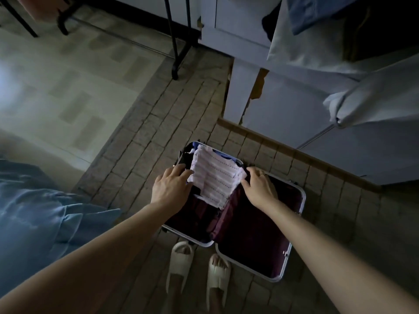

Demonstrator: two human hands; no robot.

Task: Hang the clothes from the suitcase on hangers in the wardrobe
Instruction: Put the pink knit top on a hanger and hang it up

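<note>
An open suitcase (300,200) with a dark maroon lining lies on the tiled floor in front of my feet. A folded white garment with thin dotted stripes (215,177) lies on top of darker clothes in its far half. My left hand (171,185) grips the garment's left edge, fingers curled over it. My right hand (257,185) pinches the garment's right edge. The wardrobe (283,105) stands at the upper right, with pale garments (374,96) hanging from it.
A bed with blue bedding (34,211) fills the left side. A black metal stand (175,41) rises beyond the suitcase. My feet in pale slippers (199,266) stand just before the suitcase. A wooden threshold strip (294,148) runs along the wardrobe's base.
</note>
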